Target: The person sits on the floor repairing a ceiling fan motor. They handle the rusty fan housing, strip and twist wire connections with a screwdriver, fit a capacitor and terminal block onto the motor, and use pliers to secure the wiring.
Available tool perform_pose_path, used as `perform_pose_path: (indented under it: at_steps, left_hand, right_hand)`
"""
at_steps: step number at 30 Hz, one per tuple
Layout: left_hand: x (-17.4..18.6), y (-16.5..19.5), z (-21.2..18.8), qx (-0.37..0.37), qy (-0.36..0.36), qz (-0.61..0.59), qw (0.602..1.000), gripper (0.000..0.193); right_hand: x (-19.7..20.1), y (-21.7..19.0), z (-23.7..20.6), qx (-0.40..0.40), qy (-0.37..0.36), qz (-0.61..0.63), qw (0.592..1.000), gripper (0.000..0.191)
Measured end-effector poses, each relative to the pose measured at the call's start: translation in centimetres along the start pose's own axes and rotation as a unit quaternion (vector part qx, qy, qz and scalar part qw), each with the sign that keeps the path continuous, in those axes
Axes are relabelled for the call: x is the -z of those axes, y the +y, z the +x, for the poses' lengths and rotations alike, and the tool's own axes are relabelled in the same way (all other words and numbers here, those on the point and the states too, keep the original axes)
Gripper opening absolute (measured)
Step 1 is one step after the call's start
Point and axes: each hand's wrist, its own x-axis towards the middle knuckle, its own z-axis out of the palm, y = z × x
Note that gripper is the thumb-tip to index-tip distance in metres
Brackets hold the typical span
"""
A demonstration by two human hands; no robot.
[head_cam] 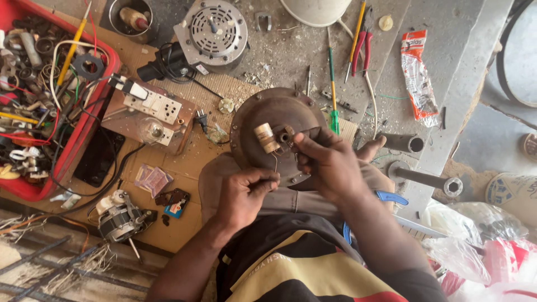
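Note:
A round rusty brown motor cover rests on my lap, with a small cream cylindrical capacitor lying against its centre. My left hand pinches a thin wire that runs up to the capacitor. My right hand grips the cover's right side near its central hub, fingers curled around a dark part there. Both hands are close together over the lower half of the cover.
A red tray of wires and small parts lies at the left. A switch board, a grey fan motor, a small motor, screwdrivers, red-handled pliers, a plastic packet and metal tubes surround me.

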Motion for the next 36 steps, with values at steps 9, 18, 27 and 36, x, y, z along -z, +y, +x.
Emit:
perform_pose_path:
  at_steps: [9, 18, 27, 36]
  left_hand:
    - [1.4, 3.3, 0.7, -0.087, -0.1, 0.131, 0.982, 0.024]
    - [2.2, 5.7, 1.0, -0.146, -0.125, 0.195, 0.962, 0.034]
    - [1.3, 5.2, 1.1, -0.196, -0.139, 0.099, 0.966, 0.035]
    - [0.1, 5.8, 2.1, -0.161, -0.202, 0.139, 0.956, 0.015]
  right_hand:
    - [4.1, 1.7, -1.4, 0.123, 0.042, -0.315, 0.94, 0.017]
    - [2.0, 3.3, -1.4, 0.165, 0.123, -0.533, 0.82, 0.024]
    - [1.1, 3.3, -0.3, 0.294, 0.149, -0.534, 0.778, 0.022]
    - [2.4, 3.0, 1.4, 0.349, 0.106, -0.505, 0.782, 0.026]
